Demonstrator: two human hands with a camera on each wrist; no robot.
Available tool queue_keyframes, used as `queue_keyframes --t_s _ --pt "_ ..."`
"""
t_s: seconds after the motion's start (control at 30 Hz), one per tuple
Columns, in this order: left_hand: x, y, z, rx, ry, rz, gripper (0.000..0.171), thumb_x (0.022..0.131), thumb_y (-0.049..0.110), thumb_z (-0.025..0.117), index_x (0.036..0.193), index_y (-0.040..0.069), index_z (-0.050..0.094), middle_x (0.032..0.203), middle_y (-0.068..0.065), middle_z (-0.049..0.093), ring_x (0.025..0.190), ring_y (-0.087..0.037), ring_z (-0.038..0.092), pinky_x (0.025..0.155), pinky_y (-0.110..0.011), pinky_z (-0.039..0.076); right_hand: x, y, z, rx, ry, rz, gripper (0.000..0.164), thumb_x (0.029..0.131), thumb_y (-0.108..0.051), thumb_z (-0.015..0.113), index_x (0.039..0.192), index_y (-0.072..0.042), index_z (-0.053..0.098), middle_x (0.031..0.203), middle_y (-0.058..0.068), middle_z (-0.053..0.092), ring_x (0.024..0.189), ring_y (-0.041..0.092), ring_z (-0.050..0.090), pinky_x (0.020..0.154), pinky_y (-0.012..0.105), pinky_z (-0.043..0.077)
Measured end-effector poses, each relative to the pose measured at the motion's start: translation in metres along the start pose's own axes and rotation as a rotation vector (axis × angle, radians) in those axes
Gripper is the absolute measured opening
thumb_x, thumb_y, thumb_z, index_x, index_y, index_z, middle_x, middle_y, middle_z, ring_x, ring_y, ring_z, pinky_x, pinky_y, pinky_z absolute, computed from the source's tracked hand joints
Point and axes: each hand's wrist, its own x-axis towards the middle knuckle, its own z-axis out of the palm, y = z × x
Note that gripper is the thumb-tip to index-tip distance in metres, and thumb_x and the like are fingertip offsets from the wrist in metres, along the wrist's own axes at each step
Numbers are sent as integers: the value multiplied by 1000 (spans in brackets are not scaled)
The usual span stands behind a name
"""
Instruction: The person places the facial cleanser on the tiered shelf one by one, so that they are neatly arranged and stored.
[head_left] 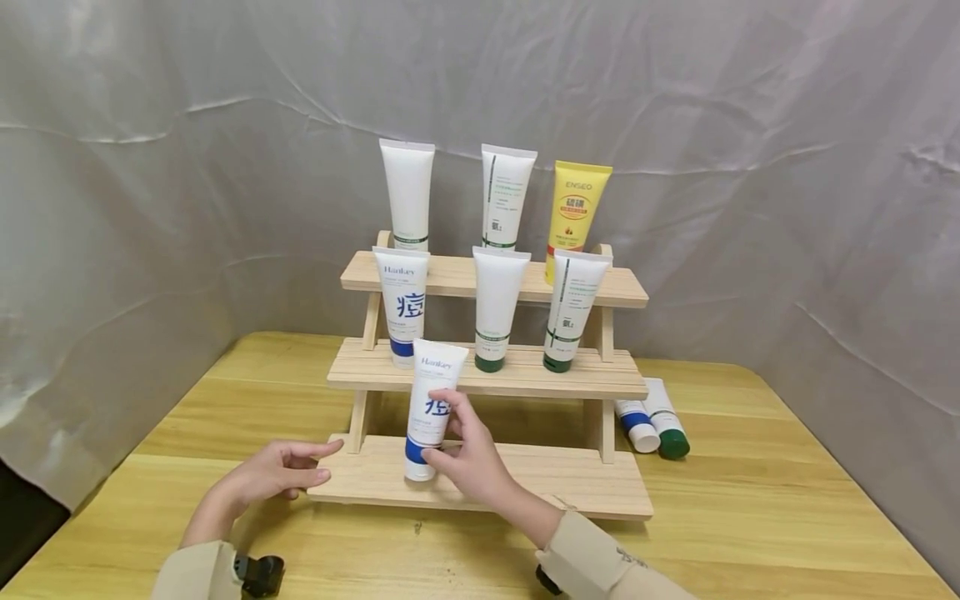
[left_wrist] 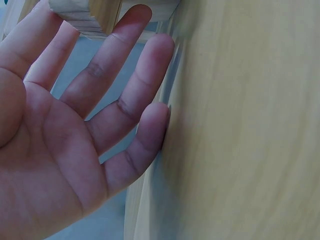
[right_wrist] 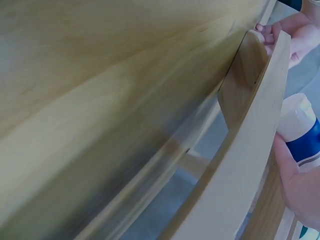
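Observation:
My right hand (head_left: 476,458) holds a white squeeze tube (head_left: 438,367) with a blue band, thumb on one side and fingers on the other. The tube is upright, cap down, over the left part of the bottom tier of a wooden display stand (head_left: 555,475). In the right wrist view, its white cap and blue band (right_wrist: 306,142) show beside the thumb. My left hand (head_left: 273,475) is at the left end of that bottom tier, fingers loosely extended, fingertips right at the board's edge. The left wrist view shows its palm (left_wrist: 60,145) with nothing in it.
On the middle tier stand a blue-banded tube (head_left: 401,292), a white tube (head_left: 497,300) and a green-capped tube (head_left: 576,300). Two white tubes (head_left: 407,187) (head_left: 508,192) and a yellow tube (head_left: 577,200) stand on top. Two more tubes (head_left: 663,408) lie on the table (head_left: 750,500), right of the stand. Grey cloth (head_left: 225,208) hangs behind.

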Motion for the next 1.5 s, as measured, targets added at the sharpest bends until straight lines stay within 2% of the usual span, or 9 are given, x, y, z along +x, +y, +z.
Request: queue_keyframes --t_s 0.13,0.27,0.37,0.53,0.8,0.97,1.1,1.27,1.5 --pt "0 0 0 5 2 -5 54 85 19 61 129 -6 40 105 -11 57 66 -10 45 56 -26 43 2 -18 8 -23 -32 -1 56 74 22 55 123 0 37 118 23 43 98 35 52 69 29 49" --pt "0 1 1 7 7 -7 55 85 19 62 128 -6 40 104 -11 57 65 -11 45 56 -26 43 6 -9 16 -53 -44 -23 56 74 22 55 122 -3 39 119 19 44 101 32 52 70 27 49" --pt "0 3 1 8 7 -13 55 85 19 62 128 -6 40 99 -9 58 65 -12 45 56 -26 43 8 7 20 -129 -47 -78 58 74 20 58 122 -7 41 119 15 44 102 29 50 69 24 49" --pt "0 4 2 7 5 -16 54 85 20 61 128 -6 40 93 -7 57 66 -12 45 56 -26 43 9 9 25 -290 -47 -182 56 72 19 61 119 -6 43 118 15 43 105 30 48 72 21 47" --pt "0 4 3 -3 2 -12 54 85 19 62 128 -7 40 90 -6 57 65 -10 44 56 -26 42 6 10 27 -399 -59 -283 43 73 15 63 105 -6 44 117 14 42 100 25 49 70 20 46" --pt "0 3 2 -4 3 -4 54 85 19 62 128 -7 40 92 -7 56 64 -10 44 55 -25 43 2 11 25 -399 -84 -338 37 74 16 62 97 -6 42 116 14 41 105 26 48 76 19 45" --pt "1 1 2 -3 12 -6 54 85 19 62 127 -7 41 102 -10 56 63 -10 44 55 -25 43 1 12 24 -371 -93 -340 34 75 16 61 94 -4 41 116 14 41 107 27 48 78 19 44" --pt "1 0 2 -4 18 -11 54 84 18 63 127 -6 42 110 -15 54 63 -10 45 55 -26 43 1 14 22 -360 -100 -337 33 75 18 59 94 -4 42 117 14 41 106 27 48 75 19 45" --pt "1 2 3 -6 15 6 53 85 17 62 126 -7 42 118 -19 52 62 -10 45 54 -25 43 -2 13 20 -355 -100 -319 36 73 15 62 100 -1 45 124 17 37 112 31 44 83 26 42"
